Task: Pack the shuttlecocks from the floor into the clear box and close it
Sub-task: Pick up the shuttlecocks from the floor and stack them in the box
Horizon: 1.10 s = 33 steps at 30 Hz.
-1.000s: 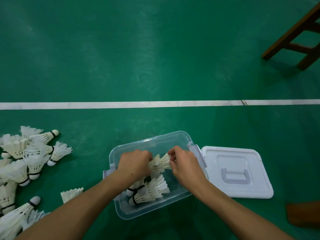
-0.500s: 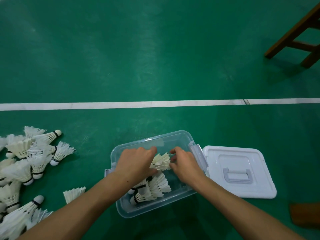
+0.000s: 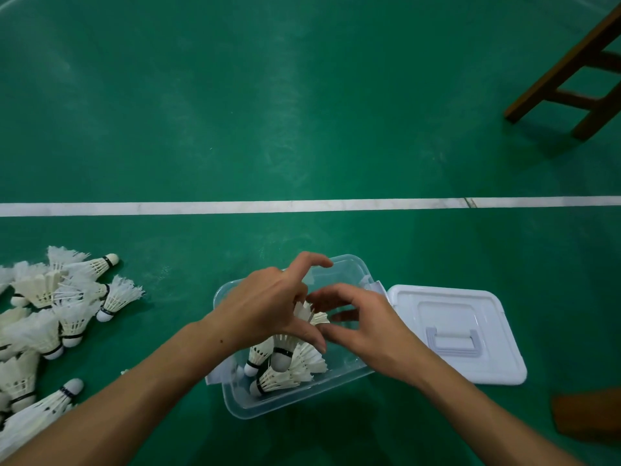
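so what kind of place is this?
Most likely an indoor badminton court: a green sports floor crossed by a white court line, with a pile of feather shuttlecocks on it. A wooden stool's legs show at top right.

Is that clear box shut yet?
No, open: the clear box has no cover, and its white lid lies flat on the floor beside it.

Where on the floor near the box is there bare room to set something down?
Bare green floor lies between the shuttlecock pile and the clear box, and all along the white line beyond the box. Crowded: the pile on the left; the white lid directly right of the box.
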Each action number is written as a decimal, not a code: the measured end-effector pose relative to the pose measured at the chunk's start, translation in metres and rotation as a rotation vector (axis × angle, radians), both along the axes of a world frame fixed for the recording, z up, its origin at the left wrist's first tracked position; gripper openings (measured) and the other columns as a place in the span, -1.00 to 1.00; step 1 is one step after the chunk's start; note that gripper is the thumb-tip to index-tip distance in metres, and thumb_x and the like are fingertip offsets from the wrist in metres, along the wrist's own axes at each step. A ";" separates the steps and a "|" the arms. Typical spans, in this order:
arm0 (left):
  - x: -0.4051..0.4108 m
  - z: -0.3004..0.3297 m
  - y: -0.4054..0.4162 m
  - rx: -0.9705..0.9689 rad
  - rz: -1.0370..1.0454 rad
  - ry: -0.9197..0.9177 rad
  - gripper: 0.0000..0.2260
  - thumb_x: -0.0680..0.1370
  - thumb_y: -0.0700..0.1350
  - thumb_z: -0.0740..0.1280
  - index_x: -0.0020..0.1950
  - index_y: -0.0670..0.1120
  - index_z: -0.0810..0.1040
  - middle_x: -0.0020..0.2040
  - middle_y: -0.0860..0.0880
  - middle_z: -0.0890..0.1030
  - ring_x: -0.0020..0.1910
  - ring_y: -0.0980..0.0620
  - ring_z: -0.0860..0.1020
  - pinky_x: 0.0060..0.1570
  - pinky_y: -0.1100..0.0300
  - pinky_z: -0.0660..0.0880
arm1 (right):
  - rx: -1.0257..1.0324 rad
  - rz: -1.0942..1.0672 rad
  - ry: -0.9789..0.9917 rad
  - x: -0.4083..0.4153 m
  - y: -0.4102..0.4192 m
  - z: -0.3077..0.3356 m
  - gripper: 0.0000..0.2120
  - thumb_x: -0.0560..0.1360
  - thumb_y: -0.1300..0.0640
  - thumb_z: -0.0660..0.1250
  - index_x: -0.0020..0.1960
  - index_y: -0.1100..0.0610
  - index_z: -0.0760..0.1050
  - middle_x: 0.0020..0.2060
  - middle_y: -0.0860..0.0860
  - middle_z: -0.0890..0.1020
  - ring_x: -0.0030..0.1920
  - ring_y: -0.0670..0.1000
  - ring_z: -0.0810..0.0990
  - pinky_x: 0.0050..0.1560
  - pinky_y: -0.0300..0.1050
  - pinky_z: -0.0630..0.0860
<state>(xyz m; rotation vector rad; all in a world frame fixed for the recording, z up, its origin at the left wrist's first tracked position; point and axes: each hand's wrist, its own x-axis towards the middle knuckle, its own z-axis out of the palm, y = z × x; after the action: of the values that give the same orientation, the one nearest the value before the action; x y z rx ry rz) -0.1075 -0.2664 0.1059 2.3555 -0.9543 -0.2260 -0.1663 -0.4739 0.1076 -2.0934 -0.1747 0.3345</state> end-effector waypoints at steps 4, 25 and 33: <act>-0.001 -0.009 0.001 -0.136 0.000 -0.001 -0.14 0.22 0.31 0.62 0.39 0.14 0.29 -0.41 0.12 0.38 -0.42 0.14 0.40 -0.41 0.29 0.25 | -0.061 0.065 -0.023 0.001 0.001 -0.006 -0.83 0.51 0.04 0.55 0.07 -0.07 0.65 0.02 -0.20 0.65 0.13 -0.12 0.64 0.24 0.01 0.59; -0.021 -0.089 -0.018 0.521 0.414 0.107 -0.52 0.58 0.19 0.45 0.26 -0.07 0.33 -0.14 -0.03 0.50 -0.22 -0.10 0.52 -0.28 0.05 0.46 | -0.891 -0.250 -0.213 -0.008 -0.004 -0.004 -0.85 0.61 -0.10 0.30 0.12 -0.09 0.54 -0.05 -0.13 0.71 -0.05 0.05 0.65 -0.21 -0.05 0.53; -0.012 -0.100 -0.020 0.586 0.335 0.087 -0.50 0.56 0.31 0.39 0.37 0.07 0.43 0.12 -0.03 0.61 -0.02 -0.10 0.65 -0.17 0.10 0.45 | -0.877 -0.261 -0.255 -0.014 -0.002 -0.008 -0.86 0.59 -0.12 0.32 0.10 -0.11 0.53 -0.08 -0.17 0.69 -0.07 0.01 0.65 -0.25 -0.07 0.54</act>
<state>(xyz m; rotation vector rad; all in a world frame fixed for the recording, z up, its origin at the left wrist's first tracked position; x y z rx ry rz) -0.1195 -0.2866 0.0059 2.9592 -0.4735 -0.5256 -0.1802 -0.4755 0.0994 -2.9839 0.1280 -0.0416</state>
